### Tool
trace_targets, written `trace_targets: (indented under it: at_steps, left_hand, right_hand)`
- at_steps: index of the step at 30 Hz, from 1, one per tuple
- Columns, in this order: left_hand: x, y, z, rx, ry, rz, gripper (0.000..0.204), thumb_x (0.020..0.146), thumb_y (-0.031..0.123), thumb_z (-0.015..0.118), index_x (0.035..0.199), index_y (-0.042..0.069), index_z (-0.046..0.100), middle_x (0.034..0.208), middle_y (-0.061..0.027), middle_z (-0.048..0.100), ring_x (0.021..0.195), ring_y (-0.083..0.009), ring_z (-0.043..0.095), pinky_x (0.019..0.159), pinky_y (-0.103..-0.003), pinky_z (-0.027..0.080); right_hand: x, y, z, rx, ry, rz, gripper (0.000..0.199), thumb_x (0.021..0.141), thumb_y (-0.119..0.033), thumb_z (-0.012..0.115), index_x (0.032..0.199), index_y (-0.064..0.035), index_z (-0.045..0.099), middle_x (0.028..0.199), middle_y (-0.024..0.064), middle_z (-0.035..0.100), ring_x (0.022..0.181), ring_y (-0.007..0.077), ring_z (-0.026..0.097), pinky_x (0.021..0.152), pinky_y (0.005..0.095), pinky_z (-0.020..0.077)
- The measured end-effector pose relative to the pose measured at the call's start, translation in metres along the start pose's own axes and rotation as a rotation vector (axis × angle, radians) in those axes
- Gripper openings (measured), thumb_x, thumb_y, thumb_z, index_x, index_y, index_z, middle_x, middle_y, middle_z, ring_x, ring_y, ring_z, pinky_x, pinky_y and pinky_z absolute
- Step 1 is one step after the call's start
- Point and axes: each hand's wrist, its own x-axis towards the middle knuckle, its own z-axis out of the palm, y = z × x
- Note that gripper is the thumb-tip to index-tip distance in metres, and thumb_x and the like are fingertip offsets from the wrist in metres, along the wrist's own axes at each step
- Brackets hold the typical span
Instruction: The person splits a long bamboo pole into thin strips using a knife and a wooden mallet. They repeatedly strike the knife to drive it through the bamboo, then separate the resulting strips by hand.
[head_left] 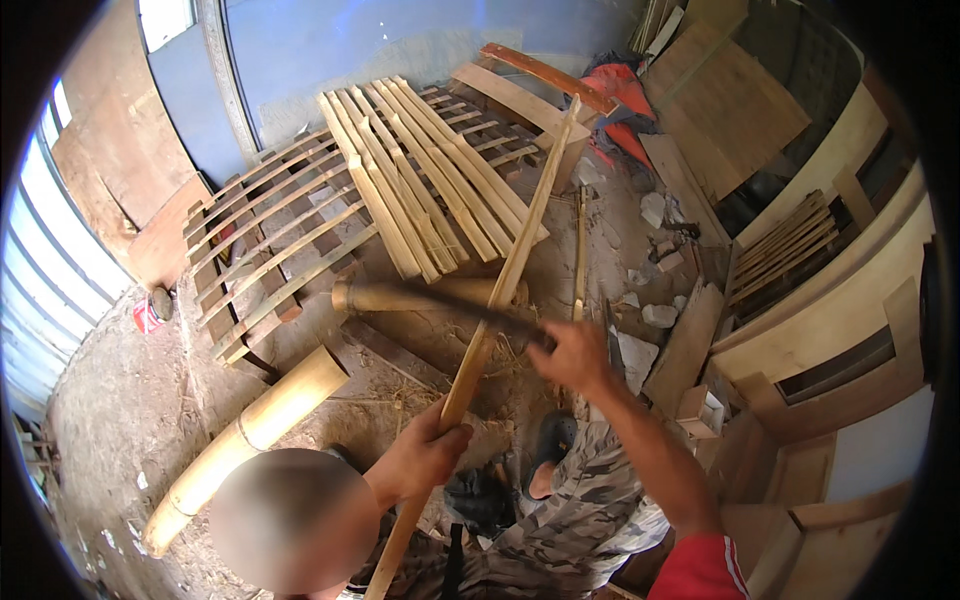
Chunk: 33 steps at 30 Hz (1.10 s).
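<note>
A long split bamboo strip [528,235] slants from beside my body up toward the slatted rack. My left hand [430,452] is closed around its lower part. In my right hand [577,358] is the handle of a long dark-bladed knife [465,308], smeared by motion. The blade crosses the strip and points left; whether it touches the strip I cannot tell. Beneath them, a short bamboo length [385,296] lies crosswise on the ground. A thicker bamboo pole [262,412] lies to the left of my left hand.
Several split bamboo strips [405,185] lie on a low slatted wooden rack [285,262] ahead. Stone rubble [658,315] and boards line the right side, near wooden panels [830,305]. A red-and-white can [150,314] stands at the left. Shavings litter the floor.
</note>
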Motion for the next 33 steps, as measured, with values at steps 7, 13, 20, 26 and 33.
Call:
trace_targets:
  at_steps: [7, 13, 20, 26, 33]
  left_hand:
    - [0.003, 0.002, 0.0, -0.006, -0.001, 0.025, 0.051, 0.096, 0.015, 0.05, 0.144, 0.008, 0.036, 0.066, 0.0029, 0.046, 0.049, -0.0082, 0.046, 0.045, -0.025, 0.04]
    - [-0.002, -0.004, 0.0, 0.049, 0.02, -0.032, 0.048, 0.095, 0.015, 0.051, 0.141, 0.005, 0.04, 0.07, 0.0018, 0.05, 0.054, -0.008, 0.048, 0.048, -0.026, 0.041]
    - [0.003, -0.019, 0.006, 0.238, 0.051, 0.125, 0.036, 0.094, 0.018, 0.053, 0.127, 0.003, 0.05, 0.068, 0.001, 0.051, 0.052, -0.0089, 0.049, 0.047, -0.026, 0.041]
    - [0.0, -0.004, 0.009, 0.522, 0.126, 0.153, 0.053, 0.092, 0.017, 0.05, 0.14, -0.001, 0.039, 0.087, -0.0239, 0.062, 0.084, -0.0328, 0.064, 0.076, -0.04, 0.047]
    - [-0.003, -0.013, 0.01, 0.567, 0.177, 0.21, 0.055, 0.091, 0.017, 0.049, 0.142, 0.0, 0.037, 0.094, -0.0313, 0.062, 0.093, -0.0441, 0.063, 0.08, -0.046, 0.047]
  right_hand:
    - [-0.008, -0.014, 0.002, 0.076, -0.016, -0.144, 0.024, 0.073, -0.029, 0.074, 0.081, -0.0079, 0.067, 0.062, 0.0148, 0.064, 0.061, 0.0359, 0.066, 0.056, 0.0438, 0.0525]
    - [-0.015, -0.002, 0.007, 0.019, -0.18, -0.076, 0.034, 0.072, -0.037, 0.073, 0.091, -0.0099, 0.071, 0.065, 0.0122, 0.066, 0.063, 0.0351, 0.066, 0.059, 0.0464, 0.0522]
    - [0.0, 0.041, -0.012, -0.052, -0.053, 0.14, 0.029, 0.074, -0.034, 0.071, 0.089, -0.0092, 0.071, 0.07, 0.015, 0.067, 0.068, 0.0367, 0.067, 0.063, 0.0468, 0.0534]
    - [-0.017, 0.023, -0.013, -0.047, -0.101, 0.017, 0.026, 0.072, -0.032, 0.074, 0.085, -0.0106, 0.072, 0.066, 0.0158, 0.065, 0.065, 0.0361, 0.066, 0.06, 0.0468, 0.0517]
    - [-0.019, 0.009, -0.008, -0.024, -0.107, -0.182, 0.023, 0.076, -0.025, 0.071, 0.084, -0.0033, 0.07, 0.056, 0.0142, 0.06, 0.05, 0.0269, 0.062, 0.051, 0.0405, 0.0473]
